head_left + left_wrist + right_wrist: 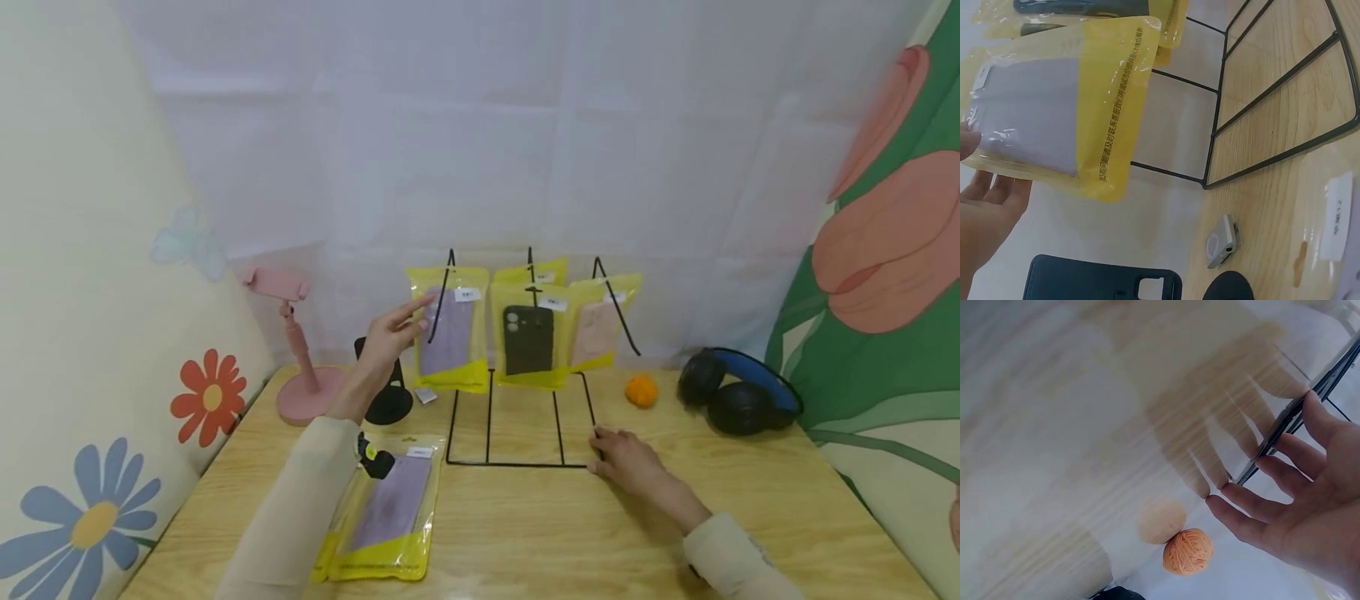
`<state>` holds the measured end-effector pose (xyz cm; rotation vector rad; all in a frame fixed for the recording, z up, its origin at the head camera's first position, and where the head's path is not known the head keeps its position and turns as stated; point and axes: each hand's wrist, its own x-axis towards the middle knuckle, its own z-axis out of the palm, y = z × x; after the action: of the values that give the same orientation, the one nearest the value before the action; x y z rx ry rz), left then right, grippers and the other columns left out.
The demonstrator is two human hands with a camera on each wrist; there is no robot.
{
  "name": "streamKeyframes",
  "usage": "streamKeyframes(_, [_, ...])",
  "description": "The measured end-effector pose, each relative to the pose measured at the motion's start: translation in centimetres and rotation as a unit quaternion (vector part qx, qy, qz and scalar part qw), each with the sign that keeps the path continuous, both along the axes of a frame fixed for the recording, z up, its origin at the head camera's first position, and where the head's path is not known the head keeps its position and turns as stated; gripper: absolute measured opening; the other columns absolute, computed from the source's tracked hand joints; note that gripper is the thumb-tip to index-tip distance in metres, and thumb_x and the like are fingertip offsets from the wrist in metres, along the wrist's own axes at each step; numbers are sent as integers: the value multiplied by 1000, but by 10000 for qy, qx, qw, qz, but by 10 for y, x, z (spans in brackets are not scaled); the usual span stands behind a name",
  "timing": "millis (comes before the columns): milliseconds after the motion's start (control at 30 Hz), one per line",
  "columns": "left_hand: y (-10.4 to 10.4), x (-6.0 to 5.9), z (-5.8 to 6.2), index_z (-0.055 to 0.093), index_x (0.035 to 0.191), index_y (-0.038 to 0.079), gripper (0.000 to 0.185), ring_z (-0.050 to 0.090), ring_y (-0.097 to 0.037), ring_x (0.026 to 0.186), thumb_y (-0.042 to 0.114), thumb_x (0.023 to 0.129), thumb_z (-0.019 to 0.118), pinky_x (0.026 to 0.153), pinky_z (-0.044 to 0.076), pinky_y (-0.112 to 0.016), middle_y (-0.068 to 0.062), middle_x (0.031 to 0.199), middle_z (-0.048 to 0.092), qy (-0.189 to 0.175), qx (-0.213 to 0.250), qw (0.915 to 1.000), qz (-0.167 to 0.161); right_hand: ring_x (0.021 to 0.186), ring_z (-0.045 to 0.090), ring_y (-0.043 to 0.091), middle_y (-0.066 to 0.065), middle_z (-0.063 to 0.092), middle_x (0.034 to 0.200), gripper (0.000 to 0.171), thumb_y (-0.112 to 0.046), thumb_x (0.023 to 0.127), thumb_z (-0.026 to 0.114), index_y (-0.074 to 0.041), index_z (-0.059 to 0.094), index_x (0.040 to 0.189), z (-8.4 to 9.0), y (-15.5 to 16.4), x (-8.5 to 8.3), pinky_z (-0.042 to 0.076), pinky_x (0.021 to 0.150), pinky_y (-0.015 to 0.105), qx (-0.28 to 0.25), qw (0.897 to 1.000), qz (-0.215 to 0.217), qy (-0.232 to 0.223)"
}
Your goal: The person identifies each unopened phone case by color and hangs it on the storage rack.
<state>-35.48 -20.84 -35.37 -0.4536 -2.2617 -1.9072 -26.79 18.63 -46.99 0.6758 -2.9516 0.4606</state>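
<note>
My left hand (392, 333) is at the left edge of a bagged purple phone case (447, 333), which hangs from the left hook of a black wire display rack (517, 465). In the left wrist view the thumb lies over the front of the bag (1035, 112) and the other fingers go behind its edge. A bagged black phone case (528, 340) hangs on the middle hook and a bagged pink one (595, 329) on the right. My right hand (633, 462) rests by the rack's right front corner, its fingertips touching the base bar.
Another bagged purple case (393, 500) lies at the front left. A pink phone stand (307, 392), a black stand (392, 404) and a small silver device (425, 394) stand left of the rack. An orange yarn ball (641, 391) and black headphones (738, 400) sit right.
</note>
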Motion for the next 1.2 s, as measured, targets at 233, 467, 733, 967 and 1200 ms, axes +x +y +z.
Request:
streamKeyframes(233, [8, -2, 1, 47, 144, 16, 44, 28, -29, 140, 15, 100, 52, 109, 29, -55, -4, 155, 31, 50, 136, 9999, -93, 117, 51, 50, 25, 53, 134, 43, -21, 88, 70, 4, 64, 122, 1, 2, -1, 40, 96, 60, -8, 9999, -44, -128])
streamKeyframes(467, [4, -13, -9, 50, 142, 20, 42, 35, -31, 137, 17, 101, 51, 111, 29, -51, -3, 154, 32, -47, 103, 9999, 36, 117, 51, 48, 25, 53, 134, 42, -20, 88, 70, 4, 64, 122, 0, -1, 1, 39, 99, 58, -14, 9999, -88, -131])
streamKeyframes(733, [-5, 3, 3, 52, 141, 13, 40, 29, -26, 141, 15, 101, 50, 114, 22, -50, -5, 152, 37, 287, -48, 9995, 73, 119, 48, 49, 23, 51, 137, 43, -22, 90, 68, 3, 62, 125, 2, 2, -1, 39, 97, 60, 43, 9997, -146, -203])
streamKeyframes(967, [-29, 61, -2, 64, 121, -4, 28, 56, -12, 110, 5, 97, 53, 94, 44, -21, -19, 125, 60, 953, -26, 9875, 1253, 116, 50, 52, 24, 52, 136, 43, -23, 90, 69, 1, 63, 125, 1, 5, 0, 43, 91, 62, 115, 9999, -40, -65])
streamKeyframes(1200, [-69, 108, -42, 66, 106, -11, 20, 59, -23, 89, -4, 92, 54, 77, 51, -28, -26, 106, 64, 956, -1600, 9634, 1929, 114, 51, 51, 25, 53, 134, 42, -23, 90, 68, 3, 63, 123, 0, 6, 1, 42, 92, 61, 103, 9998, 129, 68])
